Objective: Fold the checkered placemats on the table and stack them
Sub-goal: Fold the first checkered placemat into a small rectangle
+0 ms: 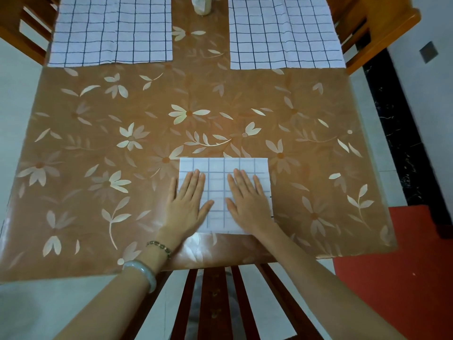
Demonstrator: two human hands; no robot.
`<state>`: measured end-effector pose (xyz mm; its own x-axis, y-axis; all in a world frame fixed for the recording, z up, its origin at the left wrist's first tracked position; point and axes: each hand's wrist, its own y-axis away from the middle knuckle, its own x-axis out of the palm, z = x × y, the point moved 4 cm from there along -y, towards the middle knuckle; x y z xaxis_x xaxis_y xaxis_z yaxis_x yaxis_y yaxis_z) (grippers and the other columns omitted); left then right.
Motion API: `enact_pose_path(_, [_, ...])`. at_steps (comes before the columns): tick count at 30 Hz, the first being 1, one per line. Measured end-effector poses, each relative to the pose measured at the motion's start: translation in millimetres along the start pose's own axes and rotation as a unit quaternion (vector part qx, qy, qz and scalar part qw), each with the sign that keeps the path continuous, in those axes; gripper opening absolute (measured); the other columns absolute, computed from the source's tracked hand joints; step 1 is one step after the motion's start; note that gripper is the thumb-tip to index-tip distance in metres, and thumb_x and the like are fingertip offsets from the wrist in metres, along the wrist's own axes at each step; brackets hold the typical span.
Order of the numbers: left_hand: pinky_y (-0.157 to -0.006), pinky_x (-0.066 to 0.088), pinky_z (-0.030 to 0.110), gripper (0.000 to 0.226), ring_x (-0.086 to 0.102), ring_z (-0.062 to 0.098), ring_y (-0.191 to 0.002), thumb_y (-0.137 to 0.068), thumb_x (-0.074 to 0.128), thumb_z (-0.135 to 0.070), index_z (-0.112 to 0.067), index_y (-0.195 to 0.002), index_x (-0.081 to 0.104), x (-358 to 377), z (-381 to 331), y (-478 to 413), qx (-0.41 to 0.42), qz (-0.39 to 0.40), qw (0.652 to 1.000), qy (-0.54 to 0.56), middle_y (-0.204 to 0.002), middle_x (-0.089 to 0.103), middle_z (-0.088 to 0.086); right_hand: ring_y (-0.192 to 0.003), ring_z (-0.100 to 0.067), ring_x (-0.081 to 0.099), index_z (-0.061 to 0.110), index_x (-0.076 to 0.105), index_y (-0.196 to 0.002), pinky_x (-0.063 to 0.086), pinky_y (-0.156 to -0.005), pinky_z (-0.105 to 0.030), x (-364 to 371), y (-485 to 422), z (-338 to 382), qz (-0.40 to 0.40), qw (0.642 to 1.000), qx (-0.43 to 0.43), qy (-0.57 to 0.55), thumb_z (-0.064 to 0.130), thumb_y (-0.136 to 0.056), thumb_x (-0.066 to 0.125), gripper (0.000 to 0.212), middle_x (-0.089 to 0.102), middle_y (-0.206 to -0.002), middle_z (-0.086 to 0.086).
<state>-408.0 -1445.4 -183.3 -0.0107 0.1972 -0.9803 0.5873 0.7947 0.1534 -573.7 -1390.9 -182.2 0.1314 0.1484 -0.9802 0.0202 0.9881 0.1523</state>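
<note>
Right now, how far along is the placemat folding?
One folded placemat lies near the table's front edge. Both hands are flat on it, the left hand and right hand pressing it down. Two placemats remain spread open at the far end, the left placemat and right placemat. No stack exists yet.

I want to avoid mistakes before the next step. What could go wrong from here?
1. When both flat hands, left and right, lift, the folded white checkered cloth placemat might spring open.
2. Reaching for the far unfolded checkered placemats could knock the pale bottle between them.
</note>
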Motion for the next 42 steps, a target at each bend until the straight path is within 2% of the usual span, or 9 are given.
enact_pose_path(8, [-0.119,-0.005,0.046,0.076,0.007,0.023,-0.148,-0.097,0.01,-0.058,-0.006,-0.152,0.012,-7,35,17,-0.103,0.001,0.994,0.026,-0.16,0.014,0.011,-0.144,-0.028,0.019,0.008,0.03,-0.146,0.015,-0.117,-0.05,-14,23,-64,0.001,0.997,0.067,0.027,0.047,-0.098,0.014,0.064,0.026,-0.154,-0.014])
enact_pose_path(12, [-0.111,0.027,0.049,0.078,0.031,0.034,-0.139,-0.09,0.046,-0.051,-0.004,-0.147,0.024,-33,21,16,-0.203,-0.074,0.957,0.194,-0.151,0.034,0.016,-0.132,-0.032,0.035,0.011,0.043,-0.137,0.033,-0.105,-0.048,-45,6,-37,-0.094,0.989,0.074,-0.092,0.043,-0.088,0.042,0.059,0.036,-0.145,-0.02])
enact_pose_path(18, [-0.099,0.033,0.045,0.075,0.041,0.038,-0.122,-0.08,0.068,-0.032,-0.006,-0.141,0.033,-40,7,10,-0.301,-0.067,0.923,0.231,-0.135,0.048,0.017,-0.093,-0.032,0.055,0.01,0.065,-0.114,0.052,-0.076,-0.043,-44,-14,15,-0.079,0.982,0.027,-0.168,0.021,-0.076,0.068,0.039,0.054,-0.108,-0.016])
enact_pose_path(22, [-0.101,0.035,0.045,0.07,0.039,0.037,-0.122,-0.075,0.07,-0.024,-0.008,-0.136,0.038,-39,7,7,-0.31,-0.058,0.912,0.262,-0.135,0.045,0.016,-0.092,-0.029,0.054,0.015,0.063,-0.119,0.045,-0.078,-0.038,-32,-13,14,-0.043,0.989,0.038,-0.139,0.034,-0.075,0.069,0.048,0.054,-0.105,-0.012])
enact_pose_path(27, [-0.081,0.041,0.037,0.068,0.051,0.029,-0.11,-0.08,0.066,-0.014,-0.011,-0.138,0.031,-44,4,3,-0.276,-0.072,0.887,0.364,-0.13,0.045,0.009,-0.102,-0.026,0.046,0.02,0.054,-0.13,0.038,-0.087,-0.037,-29,-15,9,-0.009,0.988,0.036,-0.147,0.04,-0.082,0.064,0.053,0.049,-0.116,-0.01])
enact_pose_path(30, [-0.085,0.036,0.024,0.066,0.048,0.014,-0.106,-0.085,0.06,-0.004,-0.017,-0.144,0.032,-49,2,6,-0.187,-0.069,0.898,0.393,-0.129,0.043,-0.002,-0.106,-0.026,0.043,0.021,0.05,-0.134,0.037,-0.092,-0.037,-29,-16,6,0.012,0.988,0.026,-0.152,0.042,-0.08,0.065,0.06,0.045,-0.118,-0.008])
enact_pose_path(32, [-0.09,0.032,0.019,0.059,0.049,0.023,-0.119,-0.086,0.059,-0.001,-0.012,-0.141,0.04,-48,8,9,-0.155,-0.043,0.911,0.379,-0.135,0.047,0.007,-0.109,-0.025,0.04,0.022,0.047,-0.137,0.035,-0.094,-0.037,-31,-18,4,0.041,0.988,0.014,-0.151,0.042,-0.077,0.065,0.065,0.042,-0.121,-0.007])
enact_pose_path(35, [-0.103,0.026,0.022,0.062,0.041,0.025,-0.13,-0.088,0.06,-0.002,-0.008,-0.145,0.036,-47,21,15,-0.156,-0.018,0.914,0.373,-0.142,0.044,0.01,-0.115,-0.025,0.036,0.022,0.039,-0.141,0.031,-0.096,-0.035,-34,-24,12,0.082,0.987,-0.022,-0.137,0.039,-0.078,0.063,0.069,0.038,-0.126,-0.007])
enact_pose_path(42, [-0.103,0.026,0.022,0.067,0.039,0.024,-0.13,-0.087,0.061,-0.002,-0.014,-0.147,0.033,-57,73,37,-0.17,-0.015,0.918,0.358,-0.139,0.042,0.008,-0.115,-0.025,0.035,0.023,0.033,-0.143,0.03,-0.098,-0.035,-34,-42,64,0.105,0.985,-0.055,-0.125,0.04,-0.077,0.064,0.075,0.034,-0.128,-0.006])
